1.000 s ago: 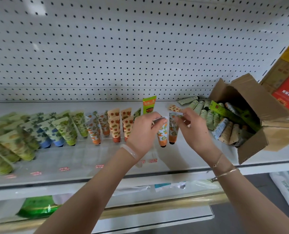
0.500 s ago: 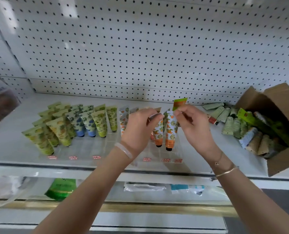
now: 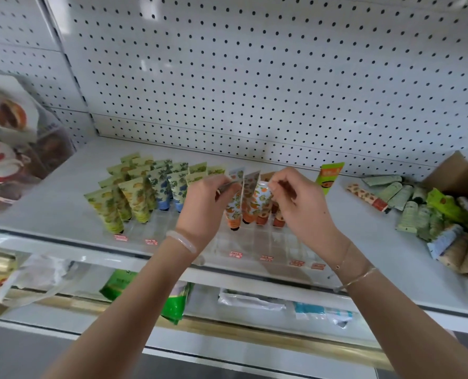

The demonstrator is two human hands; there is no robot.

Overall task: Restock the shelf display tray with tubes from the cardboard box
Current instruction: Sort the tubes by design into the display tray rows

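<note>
A clear display tray (image 3: 257,242) sits on the white shelf, with rows of upright tubes: yellow-green tubes (image 3: 107,212) at the left, blue-capped ones (image 3: 163,187) beside them, orange-print tubes (image 3: 234,212) in the middle. My left hand (image 3: 208,203) pinches the crimped top of an orange-print tube standing in the tray. My right hand (image 3: 298,203) pinches the top of a neighbouring orange tube (image 3: 263,203). The cardboard box (image 3: 457,173) lies on its side at the far right, with several tubes (image 3: 410,212) spilling out of it.
A tall green tube (image 3: 328,177) stands behind my right hand. One red-capped tube (image 3: 366,196) lies loose on the shelf. Bagged goods (image 3: 8,149) crowd the left end. The pegboard wall (image 3: 254,77) rises behind. Green packets (image 3: 172,302) lie on the lower shelf.
The view has swung left and closer, so the box has slid to the right edge. Both hands stay at the tops of the orange tubes in the tray's middle.
</note>
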